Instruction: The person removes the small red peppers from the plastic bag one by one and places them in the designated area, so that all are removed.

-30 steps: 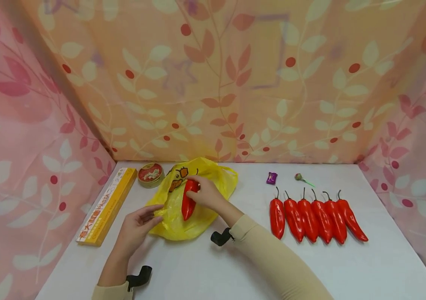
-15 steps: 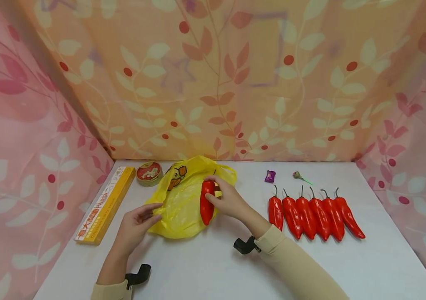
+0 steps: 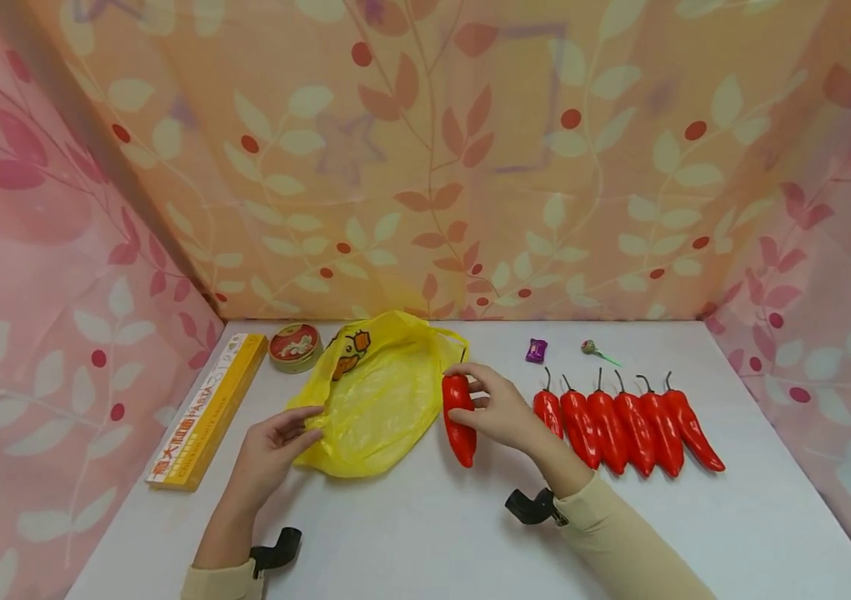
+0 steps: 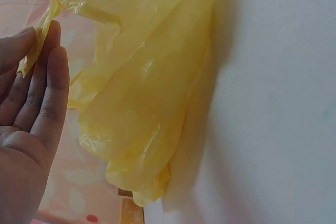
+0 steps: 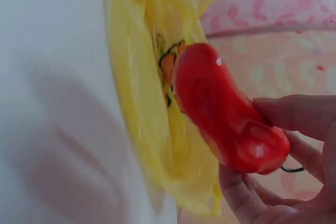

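Observation:
A red chili pepper (image 3: 459,421) with a dark stem is gripped in my right hand (image 3: 500,408), just off the right side of a yellow plastic bag (image 3: 372,408). In the right wrist view the pepper (image 5: 226,114) is held between thumb and fingers, with the bag behind it. My left hand (image 3: 271,454) pinches the bag's left edge; the left wrist view shows thumb and fingers on the thin yellow film (image 4: 147,77). The bag lies mouth open, a duck print on its far rim. Several more red peppers (image 3: 623,429) lie in a row to the right, partly behind my right wrist.
A yellow pasta box (image 3: 207,412) lies along the left side of the white table (image 3: 395,542). Near it, behind the bag, stands a round red-lidded tin (image 3: 295,346). A purple wrapped candy (image 3: 536,350) and a lollipop (image 3: 598,351) lie behind the peppers. Patterned cloth walls surround the table.
My right hand has carried the pepper rightward, from over the bag's opening to beyond its right edge. The left hand has stayed at the bag's left edge.

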### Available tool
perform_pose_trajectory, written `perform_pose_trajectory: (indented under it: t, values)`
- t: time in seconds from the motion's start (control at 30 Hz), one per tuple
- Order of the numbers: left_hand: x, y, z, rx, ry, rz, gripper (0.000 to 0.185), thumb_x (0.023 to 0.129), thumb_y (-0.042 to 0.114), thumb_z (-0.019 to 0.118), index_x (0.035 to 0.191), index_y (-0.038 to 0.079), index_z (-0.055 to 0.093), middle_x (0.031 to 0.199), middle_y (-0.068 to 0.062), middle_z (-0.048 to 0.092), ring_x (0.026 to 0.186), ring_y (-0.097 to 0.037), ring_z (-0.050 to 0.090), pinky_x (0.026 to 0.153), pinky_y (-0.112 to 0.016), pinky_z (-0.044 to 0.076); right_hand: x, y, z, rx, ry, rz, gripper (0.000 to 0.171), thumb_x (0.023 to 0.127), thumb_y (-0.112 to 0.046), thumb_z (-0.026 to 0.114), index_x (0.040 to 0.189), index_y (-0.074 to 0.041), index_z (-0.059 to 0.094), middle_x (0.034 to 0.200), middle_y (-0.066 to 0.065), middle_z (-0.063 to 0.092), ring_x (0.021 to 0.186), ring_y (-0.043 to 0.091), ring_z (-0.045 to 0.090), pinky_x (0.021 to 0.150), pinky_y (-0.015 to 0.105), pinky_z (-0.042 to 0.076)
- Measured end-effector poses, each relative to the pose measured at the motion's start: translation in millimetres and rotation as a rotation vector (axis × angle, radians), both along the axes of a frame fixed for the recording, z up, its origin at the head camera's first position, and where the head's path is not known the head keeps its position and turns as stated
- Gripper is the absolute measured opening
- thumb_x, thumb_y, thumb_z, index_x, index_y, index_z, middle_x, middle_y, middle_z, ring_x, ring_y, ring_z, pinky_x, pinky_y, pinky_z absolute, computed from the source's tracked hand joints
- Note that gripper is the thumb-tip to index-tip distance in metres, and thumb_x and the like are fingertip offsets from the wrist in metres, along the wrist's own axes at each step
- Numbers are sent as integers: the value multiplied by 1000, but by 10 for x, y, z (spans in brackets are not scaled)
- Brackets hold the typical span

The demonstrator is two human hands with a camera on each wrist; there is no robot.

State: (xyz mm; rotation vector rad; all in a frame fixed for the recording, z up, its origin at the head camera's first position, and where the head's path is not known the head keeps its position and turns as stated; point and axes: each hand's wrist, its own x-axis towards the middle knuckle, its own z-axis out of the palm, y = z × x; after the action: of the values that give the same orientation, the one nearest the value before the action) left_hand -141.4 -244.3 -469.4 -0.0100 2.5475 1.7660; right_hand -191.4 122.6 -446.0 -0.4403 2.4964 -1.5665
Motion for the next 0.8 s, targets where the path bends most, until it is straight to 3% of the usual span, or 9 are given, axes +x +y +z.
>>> perform_pose_trajectory:
  t: [0.13,0.3,0.53,0.8]
  values:
    - [2,8,11,7,4,1,39,92,27,75,129,16,69,131,-7,66,106,-14,63,87,-15,54,23,257,-55,66,-15,-67,55,88,-24,80,137,-35,59,138,3,57,122,33,59,84,45,61]
    - [8,13,19,-2,13,0,40,92,26,76,129,14,69,132,-8,66,105,-11,64,87,-15,54,-18,512,-160,218,15,-131,55,89,-24,78,140,-32,59,135,8,59,116,33,61,78,43,62]
    - [7,10,14,-5,6,5,39,92,25,76,129,16,69,133,-7,65,105,-11,63,87,-15,54,-23,688,-243,466,92,-131,56,89,-26,78,142,-26,58,131,13,60,113,31,55,74,43,62]
    - [-8,2,-8,-17,7,4,38,92,26,76,128,16,69,132,-8,65,106,-14,63,87,-16,55,-27,763,-263,665,220,-110,57,88,-32,78,141,-22,59,138,14,60,117,33,52,84,53,57]
